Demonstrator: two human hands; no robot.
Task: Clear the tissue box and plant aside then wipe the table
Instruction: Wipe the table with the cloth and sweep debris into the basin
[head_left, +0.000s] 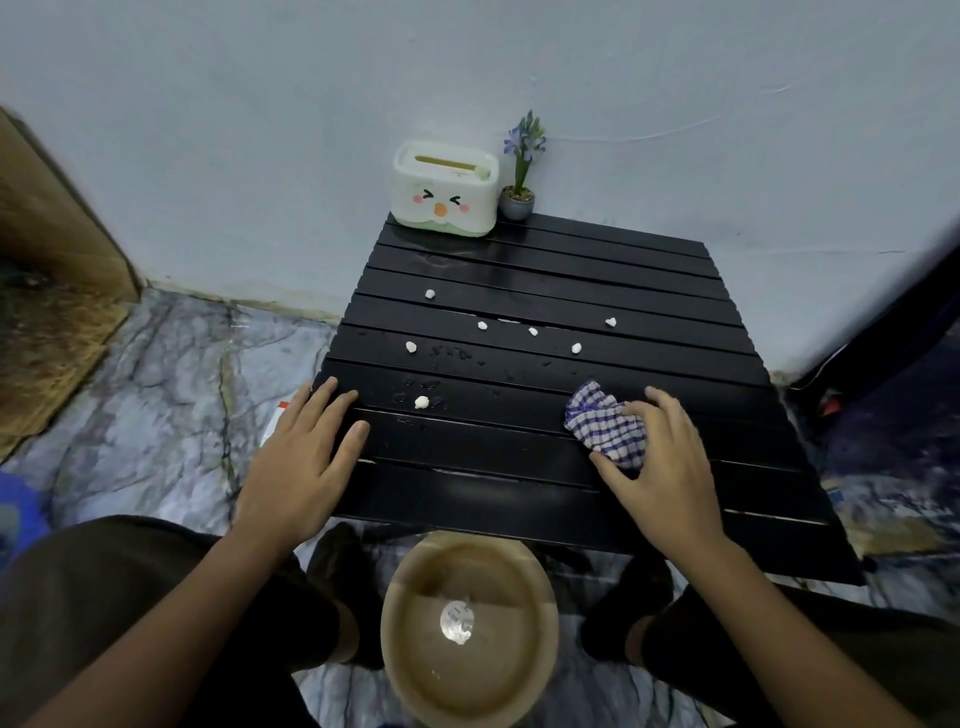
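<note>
Seven bits: small white crumbs (482, 326), scattered with water drops across the middle slats of your table (519, 452).
Table: black, glossy, made of long slats with narrow gaps; crumbs could catch in those gaps.
Left hand (304, 457): flat near the table's left front edge, fingers straight and slightly spread, holding nothing.
Right hand (662, 462): on the right front slats, fingers curled over the cloth (605, 423), pinning it down.
Cloth: soft, bunched, checked purple and white; likely limp and light, so keep it wadded under your palm.
Box (445, 184): tissue box, cream, rounded, with a cartoon face, at the far left corner against the wall (467, 62). Looks light and stiff; take it by its sides.
Plant (518, 200): tiny grey pot, thin stem, purple flowers, touching or just beside the box's right side. Probably tippy and fragile; hold the pot, not the stem.
Bowl (470, 629): round, tan, on the floor between your knees.
</note>
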